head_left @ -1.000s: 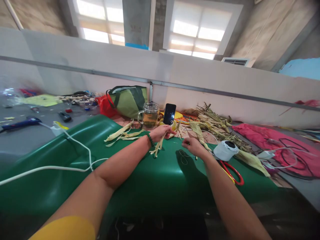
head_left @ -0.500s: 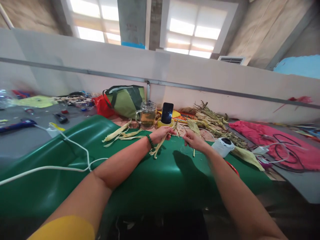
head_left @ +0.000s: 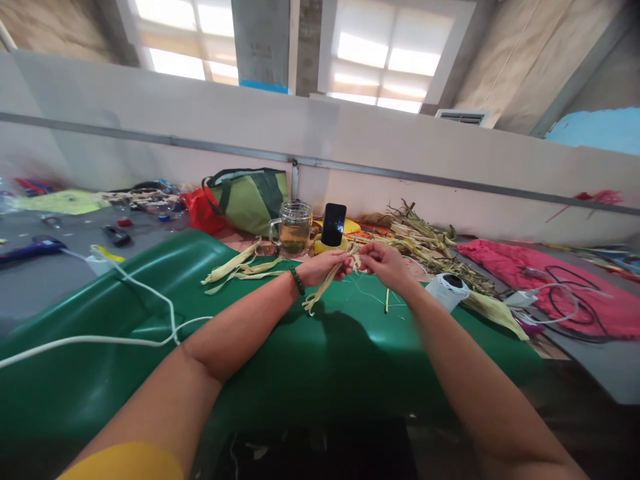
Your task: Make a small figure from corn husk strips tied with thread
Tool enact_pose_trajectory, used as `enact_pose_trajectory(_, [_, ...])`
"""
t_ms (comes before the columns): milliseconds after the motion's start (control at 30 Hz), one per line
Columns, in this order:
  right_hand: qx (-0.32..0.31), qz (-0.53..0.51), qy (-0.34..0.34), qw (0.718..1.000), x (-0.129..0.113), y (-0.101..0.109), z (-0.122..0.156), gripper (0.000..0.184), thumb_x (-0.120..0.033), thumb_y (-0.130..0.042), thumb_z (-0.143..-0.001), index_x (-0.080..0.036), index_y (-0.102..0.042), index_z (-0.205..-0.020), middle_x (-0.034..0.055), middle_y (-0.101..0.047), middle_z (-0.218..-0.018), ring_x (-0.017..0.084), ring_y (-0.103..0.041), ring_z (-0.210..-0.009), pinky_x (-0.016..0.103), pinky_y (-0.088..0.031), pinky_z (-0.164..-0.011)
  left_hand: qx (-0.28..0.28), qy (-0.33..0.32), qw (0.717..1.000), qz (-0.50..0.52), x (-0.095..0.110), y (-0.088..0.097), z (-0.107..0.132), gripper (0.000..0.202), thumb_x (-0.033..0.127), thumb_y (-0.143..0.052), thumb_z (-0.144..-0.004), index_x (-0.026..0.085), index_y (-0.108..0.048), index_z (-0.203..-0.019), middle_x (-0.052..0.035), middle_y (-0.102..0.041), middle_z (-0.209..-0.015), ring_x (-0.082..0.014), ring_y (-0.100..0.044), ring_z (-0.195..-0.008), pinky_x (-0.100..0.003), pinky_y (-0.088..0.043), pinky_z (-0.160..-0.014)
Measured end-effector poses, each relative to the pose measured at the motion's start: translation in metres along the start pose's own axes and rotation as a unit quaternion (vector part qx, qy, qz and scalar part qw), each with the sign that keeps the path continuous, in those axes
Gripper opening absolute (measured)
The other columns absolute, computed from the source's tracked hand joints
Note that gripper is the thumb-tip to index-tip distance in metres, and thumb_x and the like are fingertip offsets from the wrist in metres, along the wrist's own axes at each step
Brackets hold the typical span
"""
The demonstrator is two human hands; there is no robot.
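My left hand [head_left: 327, 267], with a dark green bead bracelet at the wrist, is closed around a bundle of dried corn husk [head_left: 320, 293] whose pale ends hang down. Close beside it on the right, my right hand [head_left: 383, 261] has its fingers pinched together at the bundle's upper end. A thin pale thread [head_left: 361, 293] trails below the fingers; whether they grip it or a husk strip is too small to tell. More husk strips [head_left: 235, 263] lie left of my hands on the green mat [head_left: 280, 373]. A short stalk piece [head_left: 387, 300] lies below my right hand.
A glass mug of liquid [head_left: 295, 233] and a phone [head_left: 334, 225] on a yellow tape roll stand behind my hands. A white spool-like roll [head_left: 447, 292] sits to the right. Dried plants [head_left: 425, 243] are piled behind it. A white cable [head_left: 100, 335] crosses the mat at left.
My right hand has moved left and up until it meets the bundle at my left hand. The left hand still holds the husk, nearly in place.
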State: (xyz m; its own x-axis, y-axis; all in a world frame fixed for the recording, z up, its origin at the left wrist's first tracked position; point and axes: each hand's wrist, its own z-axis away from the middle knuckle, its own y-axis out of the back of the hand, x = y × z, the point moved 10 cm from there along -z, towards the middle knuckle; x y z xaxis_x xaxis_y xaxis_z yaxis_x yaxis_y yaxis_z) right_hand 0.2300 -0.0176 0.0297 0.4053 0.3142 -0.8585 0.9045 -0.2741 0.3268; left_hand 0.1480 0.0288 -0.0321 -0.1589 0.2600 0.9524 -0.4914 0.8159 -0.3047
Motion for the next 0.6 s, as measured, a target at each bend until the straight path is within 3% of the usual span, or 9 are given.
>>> enact_pose_trajectory(100, [0.059,-0.030,-0.004,0.998,0.001,0.027,0.001,0.018,-0.028,-0.070,-0.065,-0.017,-0.060,-0.075,-0.0022,-0.060,-0.051,0.010,-0.052,-0.045,0.021,-0.040,-0.045,-0.008,-0.012,1.000,-0.008,0.008,0.003,0.000,0.025,0.024,-0.059,-0.084,0.014,-0.044,-0.066,0.0057,-0.041,-0.053,-0.0039,-0.036,-0.044,-0.017,-0.028,-0.046])
enact_pose_trajectory(167, [0.061,-0.072,-0.021,0.995,0.004,0.036,0.004,0.024,-0.030,-0.074,-0.061,-0.017,-0.062,-0.077,-0.0018,-0.061,-0.051,0.008,-0.049,-0.044,0.019,-0.037,-0.043,-0.005,-0.018,1.000,-0.010,0.011,0.006,0.000,0.025,0.022,-0.056,-0.085,0.015,-0.043,-0.065,0.0062,-0.039,-0.052,-0.0039,-0.035,-0.043,-0.017,-0.027,-0.045])
enact_pose_trajectory(233, [0.035,-0.124,-0.050,0.990,0.007,0.034,0.010,0.031,-0.034,-0.078,-0.057,-0.017,-0.065,-0.080,-0.0008,-0.063,-0.054,0.005,-0.042,-0.040,0.018,-0.030,-0.039,-0.002,-0.013,1.000,-0.016,0.009,0.007,-0.001,0.025,0.022,-0.055,-0.085,0.014,-0.044,-0.065,0.0054,-0.041,-0.053,-0.0040,-0.037,-0.045,-0.017,-0.029,-0.047])
enact_pose_trajectory(333, [-0.038,-0.162,-0.088,0.982,0.005,0.018,0.022,0.035,-0.038,-0.078,-0.058,-0.018,-0.070,-0.086,0.0053,-0.072,-0.075,0.002,-0.031,-0.036,0.019,-0.019,-0.035,0.017,0.001,0.999,-0.028,0.004,0.010,-0.002,0.027,0.026,-0.058,-0.084,0.014,-0.044,-0.064,0.0020,-0.050,-0.061,-0.0049,-0.045,-0.051,-0.017,-0.034,-0.051])
enact_pose_trajectory(433, [-0.082,-0.104,-0.073,0.989,-0.006,0.006,0.028,0.035,-0.038,-0.077,-0.062,-0.021,-0.072,-0.092,0.0071,-0.073,-0.092,0.003,-0.036,-0.040,0.021,-0.023,-0.037,0.067,0.007,0.997,-0.031,0.001,0.019,-0.003,0.025,0.027,-0.056,-0.086,0.013,-0.048,-0.067,-0.0028,-0.060,-0.076,-0.0080,-0.056,-0.064,-0.019,-0.038,-0.055])
enact_pose_trajectory(533, [-0.049,0.007,0.000,0.999,-0.017,0.009,0.024,0.024,-0.039,-0.074,-0.067,-0.022,-0.074,-0.084,0.0041,-0.073,-0.082,0.012,-0.055,-0.055,0.024,-0.038,-0.048,0.135,0.001,0.991,-0.026,0.003,0.034,-0.001,0.021,0.021,-0.053,-0.087,0.013,-0.051,-0.068,-0.0011,-0.058,-0.073,-0.0076,-0.054,-0.062,-0.020,-0.038,-0.056])
enact_pose_trajectory(600, [-0.021,0.089,0.044,0.995,-0.020,0.011,0.019,0.020,-0.041,-0.071,-0.069,-0.022,-0.073,-0.074,0.0022,-0.070,-0.072,0.015,-0.058,-0.061,0.027,-0.042,-0.056,0.156,-0.009,0.987,-0.031,0.007,0.038,0.000,0.022,0.018,-0.052,-0.086,0.013,-0.050,-0.065,0.0012,-0.053,-0.064,-0.0065,-0.050,-0.055,-0.020,-0.036,-0.053])
